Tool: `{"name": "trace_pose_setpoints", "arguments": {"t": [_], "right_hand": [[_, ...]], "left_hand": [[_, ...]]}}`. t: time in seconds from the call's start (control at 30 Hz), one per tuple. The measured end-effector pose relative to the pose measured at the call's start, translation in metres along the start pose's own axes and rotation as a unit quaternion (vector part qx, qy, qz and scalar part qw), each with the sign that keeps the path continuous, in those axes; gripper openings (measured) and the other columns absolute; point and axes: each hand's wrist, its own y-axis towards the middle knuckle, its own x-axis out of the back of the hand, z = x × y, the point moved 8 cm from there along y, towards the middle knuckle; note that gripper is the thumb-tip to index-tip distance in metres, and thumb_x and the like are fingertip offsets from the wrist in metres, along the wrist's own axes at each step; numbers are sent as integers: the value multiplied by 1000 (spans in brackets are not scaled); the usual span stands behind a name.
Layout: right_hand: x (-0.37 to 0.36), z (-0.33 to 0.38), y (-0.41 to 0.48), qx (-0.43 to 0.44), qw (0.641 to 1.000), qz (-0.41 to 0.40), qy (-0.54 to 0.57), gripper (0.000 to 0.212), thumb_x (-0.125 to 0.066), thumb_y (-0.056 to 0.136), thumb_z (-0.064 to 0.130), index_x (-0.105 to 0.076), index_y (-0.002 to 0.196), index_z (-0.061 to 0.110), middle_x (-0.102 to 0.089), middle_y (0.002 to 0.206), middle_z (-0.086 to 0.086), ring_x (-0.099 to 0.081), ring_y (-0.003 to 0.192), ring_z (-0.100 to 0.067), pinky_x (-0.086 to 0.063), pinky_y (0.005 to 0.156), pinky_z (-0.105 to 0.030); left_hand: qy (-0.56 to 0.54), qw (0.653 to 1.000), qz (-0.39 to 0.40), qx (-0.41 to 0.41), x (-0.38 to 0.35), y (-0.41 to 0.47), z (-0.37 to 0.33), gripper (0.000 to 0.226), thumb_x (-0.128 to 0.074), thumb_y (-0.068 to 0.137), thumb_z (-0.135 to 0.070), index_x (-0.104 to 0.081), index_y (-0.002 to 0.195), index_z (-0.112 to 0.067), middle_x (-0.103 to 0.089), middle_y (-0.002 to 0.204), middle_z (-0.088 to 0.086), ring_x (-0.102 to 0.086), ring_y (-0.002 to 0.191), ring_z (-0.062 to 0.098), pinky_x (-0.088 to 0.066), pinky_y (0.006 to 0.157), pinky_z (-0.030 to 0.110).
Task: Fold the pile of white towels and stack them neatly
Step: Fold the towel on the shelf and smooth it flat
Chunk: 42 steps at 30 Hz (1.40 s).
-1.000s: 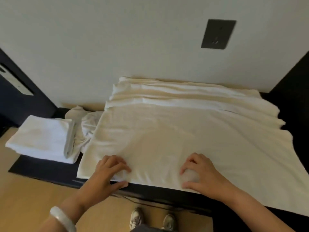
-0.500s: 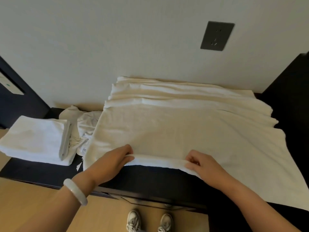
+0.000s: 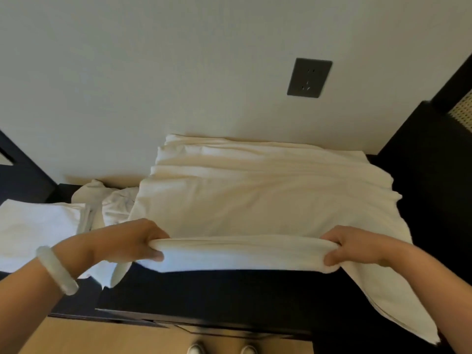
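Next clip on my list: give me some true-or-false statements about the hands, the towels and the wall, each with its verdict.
1. The left hand and right hand both grip the near edge of the spread towel. True.
2. The bracelet is on the right wrist. False: it is on the left wrist.
3. A folded towel lies on the table, left of the spread towel. True.
4. A plug sits in the socket. False: nothing is plugged into it.
5. A crumpled towel lies between the folded towel and the spread towel. True.
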Motion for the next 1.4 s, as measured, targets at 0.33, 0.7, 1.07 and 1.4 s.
{"name": "trace_pose_setpoints", "arguments": {"t": [0.33, 0.7, 1.07, 1.4], "right_hand": [[52, -11, -11, -27, 991, 69, 113, 25, -72, 87, 13, -72, 111, 7, -73, 110, -8, -69, 104, -22, -52, 92, -31], [63, -56, 36, -121, 945, -282, -115, 12, -54, 86, 9, -51, 90, 20, -60, 90, 2, -58, 81, -16, -47, 73, -31], [131, -32, 13, -70, 959, -264, -74, 21, -55, 83, -4, -58, 89, 16, -60, 89, -1, -56, 83, -16, -37, 61, -17], [124, -2, 109, -50, 892, -347, -285, 62, -48, 99, 28, -24, 154, 12, -23, 162, -9, -16, 151, -23, -4, 123, -40]], "left_hand": [[-127, 981, 145, 27, 18, 9, -3, 22, -75, 86, -18, -71, 107, -13, -72, 96, -1, -67, 76, -2, -49, 72, 9], [-328, 888, -273, 172, 19, 31, 109, 33, -67, 75, -34, -70, 82, -2, -66, 74, 11, -57, 71, 23, -44, 67, 33], [-334, 803, -458, 183, 50, 29, 99, 20, -50, 102, -23, -64, 103, -8, -60, 89, 16, -52, 83, 34, -42, 75, 42], [-256, 861, -411, 156, 65, 106, 99, 58, -67, 92, -14, -37, 139, 2, -53, 124, 34, -52, 113, 50, -40, 93, 49]]}}
